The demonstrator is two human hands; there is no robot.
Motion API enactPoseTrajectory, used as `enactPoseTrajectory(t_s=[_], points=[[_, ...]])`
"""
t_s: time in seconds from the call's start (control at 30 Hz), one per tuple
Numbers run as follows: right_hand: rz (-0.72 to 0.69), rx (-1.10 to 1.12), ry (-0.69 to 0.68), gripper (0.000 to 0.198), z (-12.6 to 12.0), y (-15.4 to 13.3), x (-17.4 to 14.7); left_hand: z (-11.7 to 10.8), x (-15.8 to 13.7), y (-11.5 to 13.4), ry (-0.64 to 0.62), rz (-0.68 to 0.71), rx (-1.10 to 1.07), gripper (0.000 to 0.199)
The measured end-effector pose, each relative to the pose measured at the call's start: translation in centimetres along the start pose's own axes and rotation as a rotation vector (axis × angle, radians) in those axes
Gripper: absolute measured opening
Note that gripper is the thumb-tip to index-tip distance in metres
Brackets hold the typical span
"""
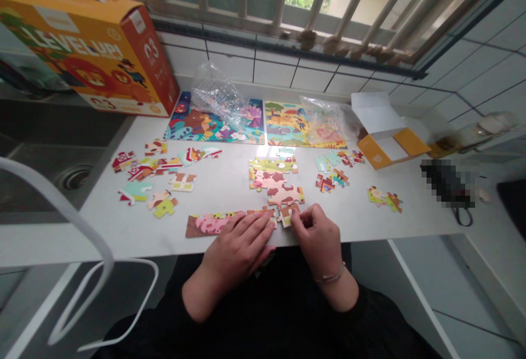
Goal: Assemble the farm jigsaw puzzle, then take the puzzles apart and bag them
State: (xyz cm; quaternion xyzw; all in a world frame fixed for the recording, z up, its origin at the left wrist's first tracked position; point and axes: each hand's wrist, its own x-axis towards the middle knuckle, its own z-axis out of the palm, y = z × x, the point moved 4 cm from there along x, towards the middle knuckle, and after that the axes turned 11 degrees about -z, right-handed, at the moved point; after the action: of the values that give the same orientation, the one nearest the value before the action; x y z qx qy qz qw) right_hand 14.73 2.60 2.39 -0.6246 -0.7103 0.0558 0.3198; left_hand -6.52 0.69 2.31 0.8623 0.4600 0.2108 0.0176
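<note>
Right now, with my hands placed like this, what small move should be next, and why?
Probably ease the puzzle piece left toward the pink-patterned strip: the right hand holds it near the strip's right end, while the left hand rests on that strip.

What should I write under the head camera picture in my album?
Puzzle time: left hand flat on the pink strip, right hand touching a small puzzle piece beside it.

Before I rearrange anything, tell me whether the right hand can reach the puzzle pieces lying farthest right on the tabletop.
Likely yes: only flat white tabletop shows between the right hand and those farthest-right pieces, though that hand is busy at a small puzzle piece.
</note>
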Motion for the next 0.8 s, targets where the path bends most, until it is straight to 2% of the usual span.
enactPoseTrajectory(t_s=[0.13, 0.23, 0.47, 0.67, 0.8], points=[[-0.058, -0.026, -0.060, 0.031, 0.2, -0.2, 0.1, 0.0, 0.2, 0.0, 0.019, 0.020, 0.005, 0.042], [-0.058, 0.048, -0.117, 0.031, -0.1, -0.1, 0.5, 0.0, 0.3, 0.0, 0.034, 0.028, -0.005, 0.043], [0.095, 0.338, -0.217, 0.027, -1.3, 1.5, 1.2, -0.2, 0.4, 0.0, 0.053, 0.033, -0.027, 0.043], [0.159, 0.225, -0.194, 0.026, -2.2, 2.8, 1.3, -0.5, 0.6, 0.0, 0.047, 0.022, -0.042, 0.044], [0.111, 0.180, -0.290, 0.023, -1.9, 2.5, 1.8, -0.7, 0.8, 0.1, 0.041, 0.020, -0.033, 0.042]])
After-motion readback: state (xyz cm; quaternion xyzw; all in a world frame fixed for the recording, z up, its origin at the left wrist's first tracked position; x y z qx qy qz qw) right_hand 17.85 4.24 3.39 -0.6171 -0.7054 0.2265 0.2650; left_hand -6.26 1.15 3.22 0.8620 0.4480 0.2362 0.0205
